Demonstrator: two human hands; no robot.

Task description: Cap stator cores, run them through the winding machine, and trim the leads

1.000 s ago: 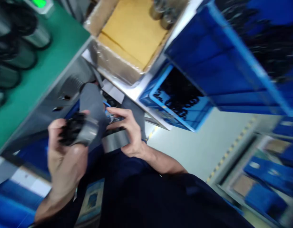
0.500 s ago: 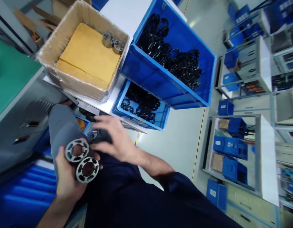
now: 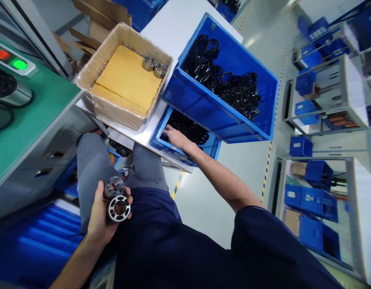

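My left hand (image 3: 101, 216) is closed around two slotted metal stator cores. The nearer stator core (image 3: 119, 208) shows a bright, pale end face; the other stator core (image 3: 115, 186) is greyer and lies against it. My right hand (image 3: 175, 136) reaches into the small blue bin (image 3: 216, 154), at its left end, among black ring-shaped parts (image 3: 188, 127). Its fingers are bent down and pressed together, with the tips hidden, so anything between them cannot be made out.
A cardboard box (image 3: 113, 108) with yellow sheets and two metal cores (image 3: 154, 65) stands on a white table (image 3: 167, 20). A large blue crate (image 3: 215, 116) of black parts overhangs the small bin. The green bench (image 3: 49, 94) is at left, shelves with blue bins (image 3: 318, 172) at right.
My right hand has left the cores and moved up and right into the small blue bin. My left hand still holds both cores. The view has shifted, bringing in more of the green bench.
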